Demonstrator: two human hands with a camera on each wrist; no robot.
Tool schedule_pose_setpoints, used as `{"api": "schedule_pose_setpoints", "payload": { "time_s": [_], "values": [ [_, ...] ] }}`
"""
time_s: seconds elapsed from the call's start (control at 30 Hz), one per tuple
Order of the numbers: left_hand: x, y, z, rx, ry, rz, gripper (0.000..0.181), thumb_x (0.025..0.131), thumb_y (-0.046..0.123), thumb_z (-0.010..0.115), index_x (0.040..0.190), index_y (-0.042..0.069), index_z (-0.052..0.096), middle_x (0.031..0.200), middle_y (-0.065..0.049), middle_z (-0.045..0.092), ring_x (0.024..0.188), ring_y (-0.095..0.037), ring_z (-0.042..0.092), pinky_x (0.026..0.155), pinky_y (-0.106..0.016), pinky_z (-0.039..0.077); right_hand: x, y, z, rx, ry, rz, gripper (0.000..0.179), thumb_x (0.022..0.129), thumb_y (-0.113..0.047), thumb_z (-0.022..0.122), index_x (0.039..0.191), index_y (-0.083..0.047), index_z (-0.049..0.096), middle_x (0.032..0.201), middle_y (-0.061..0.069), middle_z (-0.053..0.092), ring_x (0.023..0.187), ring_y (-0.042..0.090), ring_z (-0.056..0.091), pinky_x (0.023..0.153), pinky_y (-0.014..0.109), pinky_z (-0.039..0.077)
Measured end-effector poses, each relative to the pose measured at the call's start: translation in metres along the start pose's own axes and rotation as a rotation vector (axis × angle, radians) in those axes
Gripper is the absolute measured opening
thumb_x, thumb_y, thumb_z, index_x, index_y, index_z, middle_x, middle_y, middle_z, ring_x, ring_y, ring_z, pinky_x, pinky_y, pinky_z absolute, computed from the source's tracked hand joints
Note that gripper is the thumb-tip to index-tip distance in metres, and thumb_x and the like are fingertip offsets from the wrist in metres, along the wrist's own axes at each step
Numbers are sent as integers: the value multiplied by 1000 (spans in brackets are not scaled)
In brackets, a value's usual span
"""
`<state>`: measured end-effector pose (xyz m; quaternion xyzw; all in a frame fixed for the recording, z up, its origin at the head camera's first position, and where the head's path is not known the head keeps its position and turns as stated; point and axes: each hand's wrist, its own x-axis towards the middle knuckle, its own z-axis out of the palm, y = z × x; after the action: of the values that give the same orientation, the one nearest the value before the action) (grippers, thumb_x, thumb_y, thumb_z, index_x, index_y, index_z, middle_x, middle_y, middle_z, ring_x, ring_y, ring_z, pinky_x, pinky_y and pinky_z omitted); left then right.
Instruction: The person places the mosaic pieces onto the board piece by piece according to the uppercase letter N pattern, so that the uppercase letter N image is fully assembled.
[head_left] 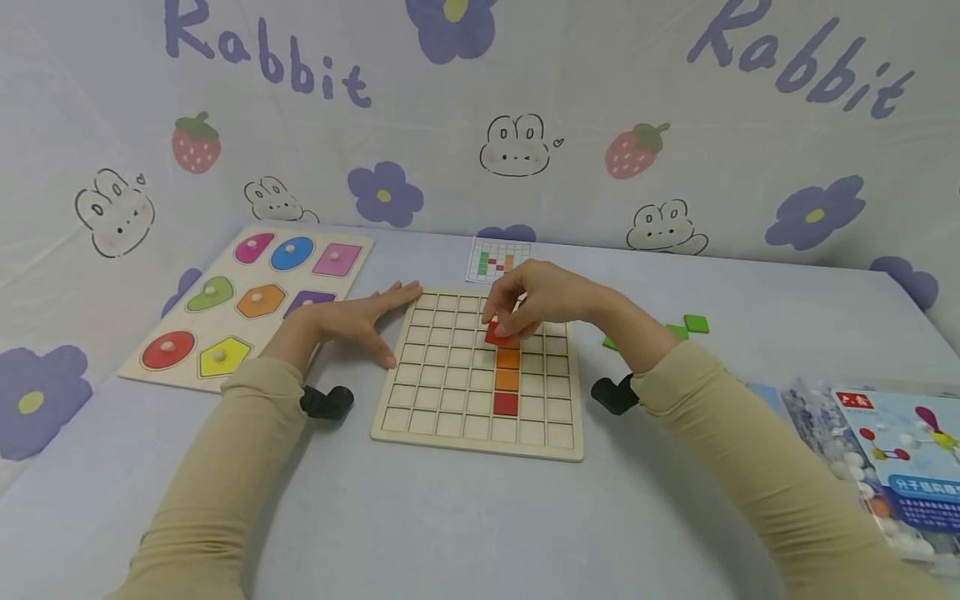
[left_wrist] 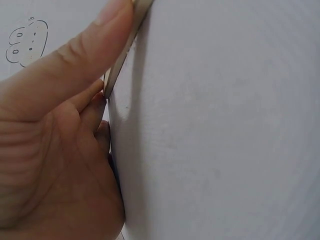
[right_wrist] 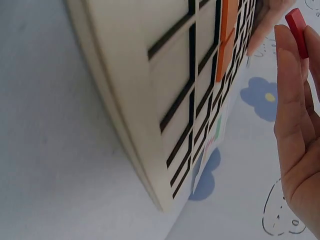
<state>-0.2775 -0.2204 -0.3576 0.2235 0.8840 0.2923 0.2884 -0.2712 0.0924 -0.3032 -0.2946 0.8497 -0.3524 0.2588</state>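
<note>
Between thumb and fingers, my right hand [head_left: 543, 293] pinches a red square tile [head_left: 492, 335] above a wooden grid board [head_left: 480, 447]. The right wrist view shows the red tile [right_wrist: 297, 31] at the fingertips, apart from the board's surface. Below the hand, a column of the grid holds orange tiles [head_left: 507, 380] and, nearest me, another red tile [head_left: 506, 404]. My left hand [head_left: 356, 321] rests at the board's left edge with thumb and fingers spread. In the left wrist view, its thumb [left_wrist: 75, 65] lies against the board's edge.
A peg puzzle [head_left: 232, 312] with coloured shapes lies at the left. Behind the board is a small pattern card [head_left: 480, 262]. Green tiles [head_left: 696, 323] lie to the right, partly behind my forearm. A clear box [head_left: 900, 467] of model parts stands at the far right.
</note>
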Motion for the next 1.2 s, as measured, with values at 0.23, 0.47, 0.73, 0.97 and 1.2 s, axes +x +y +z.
{"api": "schedule_pose_setpoints", "payload": {
  "time_s": [0.23, 0.47, 0.73, 0.97, 1.2],
  "values": [
    [0, 0, 0, 2, 0, 2, 120, 73, 24, 85, 161, 19, 3, 169, -6, -14, 155, -38, -18, 125, -61, -9, 10, -6, 11, -55, -21, -42, 15, 85, -11, 74, 99, -13, 75, 77, -1, 57, 76, 15, 56, 68, 24, 53],
    [-3, 2, 0, 1, -8, 31, 119, 74, 21, 84, 160, 15, 2, 169, -7, -14, 155, -35, -19, 126, -59, -10, 15, -10, 21, -22, -102, -26, 13, 81, -7, 76, 94, -13, 75, 77, -2, 62, 78, 15, 58, 70, 26, 53],
    [-1, 2, 0, 1, -2, 22, 119, 73, 22, 84, 160, 16, 3, 169, -7, -14, 155, -36, -19, 126, -59, -9, 14, -14, 26, -83, -141, -37, 12, 79, -7, 78, 90, -12, 75, 74, -4, 59, 74, 14, 51, 65, 23, 44],
    [-2, 2, 0, -3, 1, 6, 120, 73, 23, 85, 161, 18, 3, 168, -6, -15, 154, -38, -19, 125, -61, -9, 15, -13, 30, -101, -162, -47, 14, 77, -5, 80, 89, -9, 74, 73, -4, 62, 70, 12, 52, 63, 21, 44],
    [-1, 3, 0, -16, 1, 1, 121, 72, 22, 85, 161, 19, 3, 168, -7, -15, 154, -38, -19, 125, -61, -9, 15, -14, 34, -156, -168, -38, 14, 77, -6, 79, 89, -11, 75, 77, -3, 66, 73, 11, 55, 66, 21, 46]
  ]
}}
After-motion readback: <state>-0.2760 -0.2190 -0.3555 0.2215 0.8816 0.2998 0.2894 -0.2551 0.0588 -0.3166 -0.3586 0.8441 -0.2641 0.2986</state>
